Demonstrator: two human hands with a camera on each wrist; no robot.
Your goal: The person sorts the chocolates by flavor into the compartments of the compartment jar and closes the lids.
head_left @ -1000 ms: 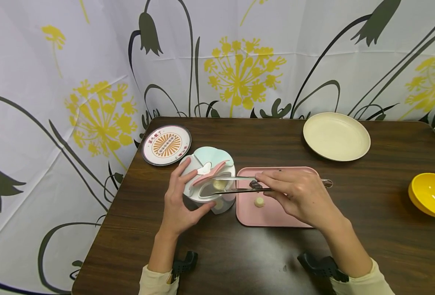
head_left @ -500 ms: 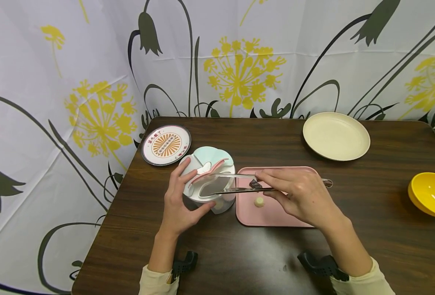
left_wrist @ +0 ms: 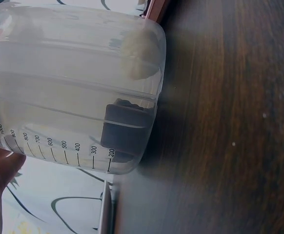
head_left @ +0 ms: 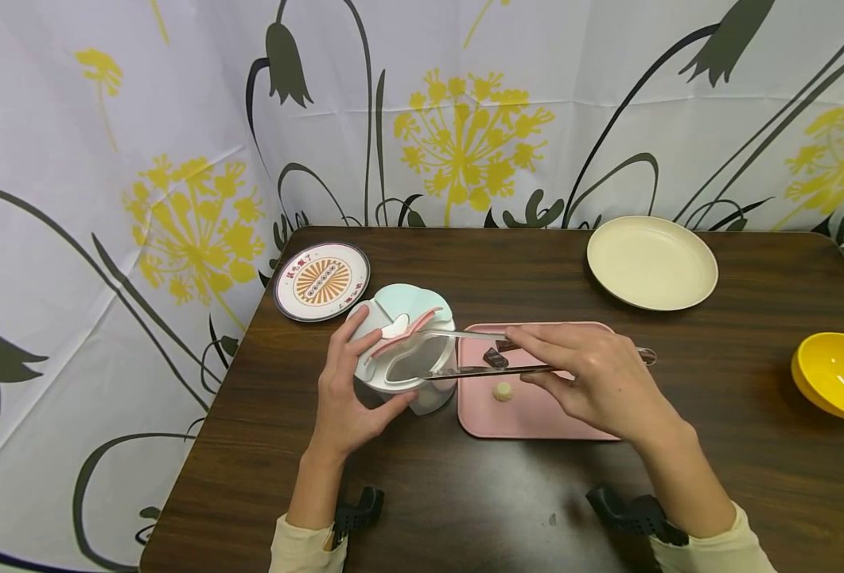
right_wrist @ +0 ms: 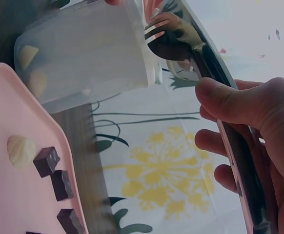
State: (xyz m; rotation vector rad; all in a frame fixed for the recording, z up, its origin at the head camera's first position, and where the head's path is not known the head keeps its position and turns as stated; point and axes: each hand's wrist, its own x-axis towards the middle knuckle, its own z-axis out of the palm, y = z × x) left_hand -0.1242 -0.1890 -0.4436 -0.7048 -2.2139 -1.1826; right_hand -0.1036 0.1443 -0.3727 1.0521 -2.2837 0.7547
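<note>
My left hand (head_left: 346,390) grips a clear storage container (head_left: 432,400) around its lid, thumb on the near side and fingers on the far left. The lid has mint and white sections, and its pink flap (head_left: 403,338) stands raised over an opening. Metal tongs (head_left: 479,371) are held in my right hand (head_left: 597,382), their arms apart and tips at that opening with nothing between them. Through the container wall, the left wrist view shows a dark block (left_wrist: 127,127) and a cream-coloured piece (left_wrist: 142,53) at the bottom.
A pink tray (head_left: 536,422) beside the container bears a cream-coloured swirled piece (right_wrist: 21,151) and several dark blocks (right_wrist: 61,185). A patterned plate (head_left: 324,282) lies at back left, a cream plate (head_left: 652,263) at back right. A yellow bowl (head_left: 837,378) stands far right.
A cream-coloured piece between the tong tips has gone from the opening. The tongs and right hand have since drawn back slightly to the right. The left hand has stayed on the lid.
</note>
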